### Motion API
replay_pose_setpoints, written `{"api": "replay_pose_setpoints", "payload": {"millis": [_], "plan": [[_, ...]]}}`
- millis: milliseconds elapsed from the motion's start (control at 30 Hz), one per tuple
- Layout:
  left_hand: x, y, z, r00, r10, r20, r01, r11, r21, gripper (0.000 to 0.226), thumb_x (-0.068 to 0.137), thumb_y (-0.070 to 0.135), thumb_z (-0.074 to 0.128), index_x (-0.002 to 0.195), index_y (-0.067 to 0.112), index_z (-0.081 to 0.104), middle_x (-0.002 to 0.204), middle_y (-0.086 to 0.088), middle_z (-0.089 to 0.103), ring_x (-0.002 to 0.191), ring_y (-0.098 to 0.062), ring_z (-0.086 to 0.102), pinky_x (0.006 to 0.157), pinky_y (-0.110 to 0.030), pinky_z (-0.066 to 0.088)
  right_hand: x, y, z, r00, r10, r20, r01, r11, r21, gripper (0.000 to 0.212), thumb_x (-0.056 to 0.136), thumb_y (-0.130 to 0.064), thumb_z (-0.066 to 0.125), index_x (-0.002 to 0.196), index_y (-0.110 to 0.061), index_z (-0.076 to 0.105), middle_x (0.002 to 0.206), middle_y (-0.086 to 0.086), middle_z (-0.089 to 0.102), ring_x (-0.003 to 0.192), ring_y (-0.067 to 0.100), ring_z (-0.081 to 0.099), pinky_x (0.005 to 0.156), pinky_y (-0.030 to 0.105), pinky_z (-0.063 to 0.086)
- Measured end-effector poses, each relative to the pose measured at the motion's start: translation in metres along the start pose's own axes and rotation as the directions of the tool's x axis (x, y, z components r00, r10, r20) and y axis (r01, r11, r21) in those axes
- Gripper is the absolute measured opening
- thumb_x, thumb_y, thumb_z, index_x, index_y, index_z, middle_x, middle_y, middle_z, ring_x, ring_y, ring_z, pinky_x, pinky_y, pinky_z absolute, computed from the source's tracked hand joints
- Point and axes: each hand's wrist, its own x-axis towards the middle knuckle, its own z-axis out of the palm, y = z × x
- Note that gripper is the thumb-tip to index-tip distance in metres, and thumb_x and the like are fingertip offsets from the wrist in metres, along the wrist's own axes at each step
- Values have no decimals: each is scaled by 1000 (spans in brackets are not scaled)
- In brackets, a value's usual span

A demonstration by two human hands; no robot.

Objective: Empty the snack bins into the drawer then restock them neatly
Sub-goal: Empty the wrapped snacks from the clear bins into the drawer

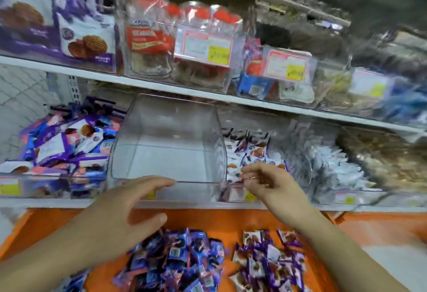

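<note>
- Empty bin point(168, 143): clear plastic, sits on the lower shelf point(69, 202) at its front edge, between a full bin point(53, 185) to the left and another stocked bin point(251, 153) to the right.
- Left hand point(129, 208): fingers extended and loosely spread, fingertips at the empty bin's front lip; grip released, holds nothing. Actual contact with the lip not certain, frame blurred.
- Right hand point(263, 183): fingers curled near the bin's right front corner; cannot tell whether the grip pinches the rim, a packet, or nothing.
- Drawer point(208, 220): orange, open below the shelf's front edge; holds two packet piles, blue-purple point(180, 261) and purple-white point(268, 264).
- Judgement: bin emptied; restocking comes next.
- Handling, bin: likely light, stiff, smooth-walled and slippery; may crack if knocked. Best taken by both sides of the front rim.
- Handling, packets: likely light, soft, crinkly foil, slides easily; contents probably crushable. Take small handfuls, lay flat in rows.
- Risk: packets slipping from a loose handful.
</note>
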Motion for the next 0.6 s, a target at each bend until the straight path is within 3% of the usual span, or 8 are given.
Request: {"api": "replay_pose_setpoints", "payload": {"millis": [100, 200, 300, 400, 600], "plan": [[41, 20, 27, 1000, 28, 13, -28, 999, 22, 60, 92, 59, 62, 146, 64, 35, 146, 55, 22, 132, 30, 26, 108, -1, 24, 20, 19, -20, 999, -1, -47, -7, 986, -169, 39, 98, -24, 73, 134, -35, 61, 123, -16, 65, 101, 5, 65, 86, 27, 53], [89, 39, 53, 1000, 1, 22, -1, 1000, -9, 78, 93, 66, 56, 152, 68, 5, 158, 45, 9, 142, 14, 25, 120, -25, 28, 60, 28, -26, 996, -86, -8, 76, 920, -386, 67, 93, -39, 76, 152, -41, 44, 153, -13, 47, 133, 11, 52, 108, 34, 48], [126, 43, 70, 999, -21, 45, 24, 998, -60, 86, 87, 76, 52, 149, 72, -7, 164, 38, 2, 150, 6, 23, 123, -35, 31, 116, 39, -26, 993, -69, 99, 107, 879, -465, 87, 87, -51, 80, 160, -40, 33, 162, -9, 36, 147, 16, 39, 118, 33, 37], [139, 39, 78, 996, -68, 58, 69, 997, -20, 83, 81, 85, 47, 139, 81, -12, 162, 39, 15, 147, 5, 32, 118, -39, 38, 166, 56, -15, 983, -43, 179, 118, 892, -437, 103, 77, -55, 87, 160, -42, 29, 164, -8, 37, 150, 16, 38, 121, 37, 37], [140, 38, 81, 992, -114, 45, 112, 992, 53, 79, 80, 89, 44, 130, 87, -17, 152, 28, 47, 140, 1, 46, 109, -42, 45, 199, 73, 2, 944, 25, 330, 130, 889, -440, 108, 74, -47, 92, 162, -38, 30, 167, -11, 34, 148, 14, 39, 116, 29, 38]]}}
